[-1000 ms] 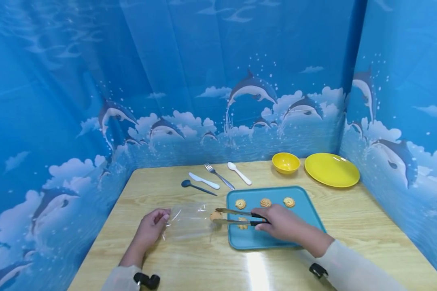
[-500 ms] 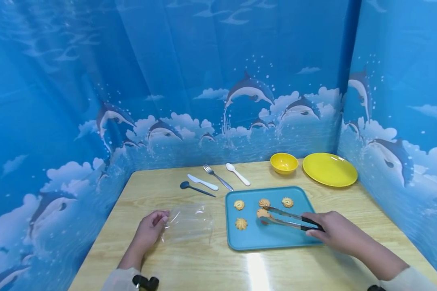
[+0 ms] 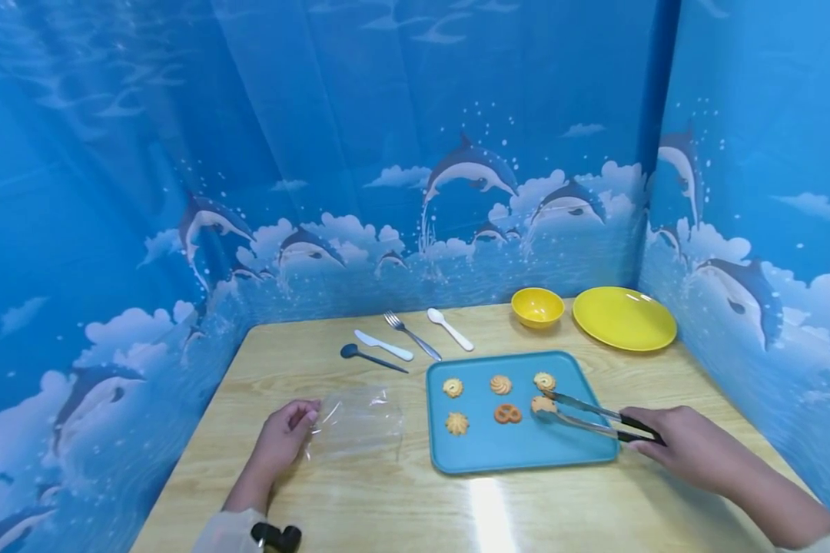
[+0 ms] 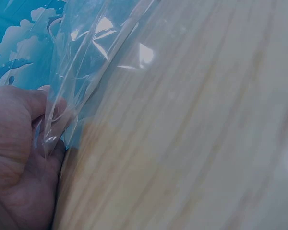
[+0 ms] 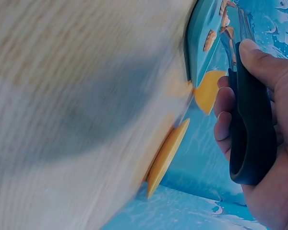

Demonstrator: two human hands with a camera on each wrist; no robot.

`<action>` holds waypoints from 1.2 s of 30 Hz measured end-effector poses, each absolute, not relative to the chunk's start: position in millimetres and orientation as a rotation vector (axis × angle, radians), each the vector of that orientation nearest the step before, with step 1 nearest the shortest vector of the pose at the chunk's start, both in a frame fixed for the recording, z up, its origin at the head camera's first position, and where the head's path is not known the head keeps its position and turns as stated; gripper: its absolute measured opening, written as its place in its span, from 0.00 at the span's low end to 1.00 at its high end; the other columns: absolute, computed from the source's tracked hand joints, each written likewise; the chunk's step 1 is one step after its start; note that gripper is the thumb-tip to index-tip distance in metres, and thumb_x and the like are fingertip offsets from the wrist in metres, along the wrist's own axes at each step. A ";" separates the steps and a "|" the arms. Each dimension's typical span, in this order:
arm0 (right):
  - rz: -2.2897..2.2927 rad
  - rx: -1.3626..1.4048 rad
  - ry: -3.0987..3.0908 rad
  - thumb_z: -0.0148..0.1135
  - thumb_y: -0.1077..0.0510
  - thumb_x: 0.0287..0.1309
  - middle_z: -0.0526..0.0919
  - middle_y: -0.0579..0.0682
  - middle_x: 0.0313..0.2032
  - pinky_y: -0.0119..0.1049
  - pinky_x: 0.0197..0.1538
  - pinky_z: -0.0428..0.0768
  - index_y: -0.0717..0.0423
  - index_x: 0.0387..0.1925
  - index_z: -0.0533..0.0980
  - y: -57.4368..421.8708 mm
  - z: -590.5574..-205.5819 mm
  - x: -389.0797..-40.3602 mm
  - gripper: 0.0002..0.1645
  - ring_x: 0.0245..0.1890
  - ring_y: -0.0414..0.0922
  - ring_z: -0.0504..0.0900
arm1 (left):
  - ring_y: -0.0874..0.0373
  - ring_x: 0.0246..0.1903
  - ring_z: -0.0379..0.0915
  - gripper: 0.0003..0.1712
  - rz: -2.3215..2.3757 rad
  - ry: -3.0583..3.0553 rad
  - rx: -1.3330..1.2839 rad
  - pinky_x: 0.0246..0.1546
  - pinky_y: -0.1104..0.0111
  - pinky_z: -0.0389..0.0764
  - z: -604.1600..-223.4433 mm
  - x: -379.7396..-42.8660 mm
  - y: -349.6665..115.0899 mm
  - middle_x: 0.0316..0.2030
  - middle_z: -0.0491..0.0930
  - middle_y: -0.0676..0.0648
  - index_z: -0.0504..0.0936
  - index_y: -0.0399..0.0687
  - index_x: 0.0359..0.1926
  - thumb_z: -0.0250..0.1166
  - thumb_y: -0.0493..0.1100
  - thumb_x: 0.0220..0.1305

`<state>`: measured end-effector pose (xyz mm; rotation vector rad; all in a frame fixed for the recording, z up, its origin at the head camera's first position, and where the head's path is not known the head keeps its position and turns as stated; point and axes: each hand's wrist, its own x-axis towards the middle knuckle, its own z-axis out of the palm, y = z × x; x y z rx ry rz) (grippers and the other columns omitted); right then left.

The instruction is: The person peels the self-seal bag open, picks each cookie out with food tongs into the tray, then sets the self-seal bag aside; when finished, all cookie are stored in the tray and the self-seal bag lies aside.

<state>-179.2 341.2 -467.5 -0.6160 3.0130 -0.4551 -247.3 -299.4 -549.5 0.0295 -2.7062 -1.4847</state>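
Note:
My right hand (image 3: 688, 445) grips the black handles of metal tongs (image 3: 588, 418). Between the tong tips is a round cookie (image 3: 542, 405), held over the right part of a teal tray (image 3: 470, 453). On the tray lie several swirled cookies, among them a round cookie (image 3: 501, 385) at the back middle, and a pretzel-shaped cookie (image 3: 508, 414) in front of it. My left hand (image 3: 283, 438) pinches the left edge of a clear plastic bag (image 3: 360, 422) on the table; the left wrist view shows the film between thumb and fingers.
Behind the bag lie a black spoon (image 3: 370, 356), a white knife (image 3: 383, 346), a metal fork (image 3: 413, 336) and a white spoon (image 3: 451, 330). A yellow bowl (image 3: 537, 308) and a yellow plate (image 3: 625, 319) stand at the back right. Blue dolphin-print curtains surround the table (image 3: 360, 507).
The tongs have carried the cookie rightward from beside the bag, across the tray, to its right part, uncovering the pretzel-shaped cookie. My left hand stays at the bag's edge.

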 end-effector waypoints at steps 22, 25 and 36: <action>-0.421 -0.550 3.016 0.71 0.46 0.61 0.83 0.35 0.32 0.29 0.25 0.62 0.57 0.61 0.78 351.1 -474.2 -175.7 0.32 0.21 0.30 0.64 | 0.46 0.68 0.72 0.11 -1.488 -2.733 0.051 0.71 0.51 0.71 -545.6 -246.0 -300.7 0.65 0.79 0.44 0.80 0.44 0.46 0.59 0.47 0.77; -0.431 -0.546 3.018 0.70 0.46 0.61 0.80 0.34 0.28 0.29 0.24 0.62 0.58 0.62 0.77 350.6 -473.8 -174.6 0.32 0.20 0.30 0.63 | 0.46 0.68 0.72 0.10 -1.483 -2.734 0.053 0.71 0.50 0.71 -545.5 -246.8 -300.3 0.65 0.79 0.44 0.80 0.44 0.46 0.58 0.46 0.77; -0.357 -0.388 3.256 0.71 0.49 0.62 0.77 0.39 0.21 0.33 0.23 0.62 0.58 0.58 0.78 380.3 -479.0 -187.1 0.27 0.19 0.36 0.66 | 0.45 0.68 0.72 0.10 -1.491 -2.735 0.064 0.71 0.50 0.70 -546.8 -247.9 -298.5 0.65 0.78 0.43 0.80 0.44 0.46 0.59 0.46 0.77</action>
